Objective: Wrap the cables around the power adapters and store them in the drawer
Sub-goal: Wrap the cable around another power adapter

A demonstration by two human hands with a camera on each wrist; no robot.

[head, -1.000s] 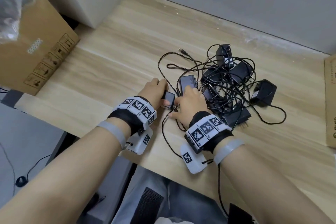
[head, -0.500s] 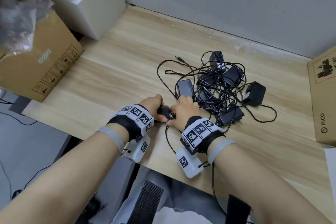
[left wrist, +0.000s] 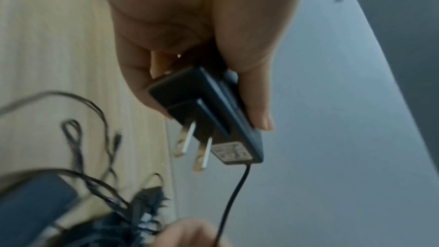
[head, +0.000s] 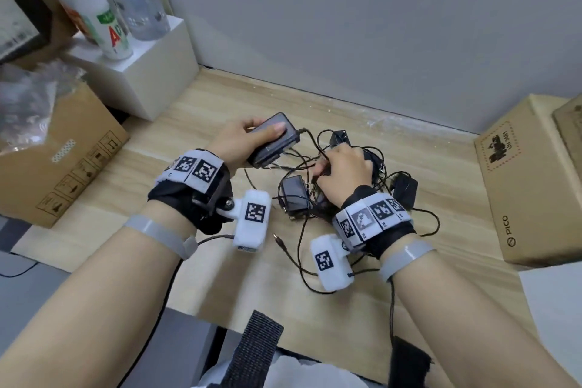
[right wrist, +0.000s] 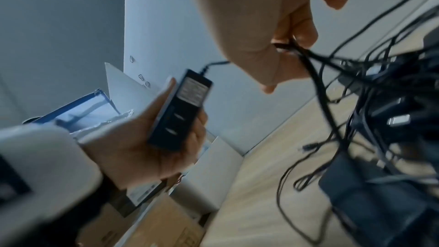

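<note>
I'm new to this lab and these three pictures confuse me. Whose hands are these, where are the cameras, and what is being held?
No robot here: a person wears one camera on the head and one on each wrist. The head view looks down on a wooden table. The left hand grips a black power adapter; the left wrist view shows its two prongs. The right hand pinches cables in a tangled pile of adapters. Cardboard boxes stand at the sides.

Head view high, looking down, wrist views close along each hand, all sharing the held adapter [head: 272,140].
</note>
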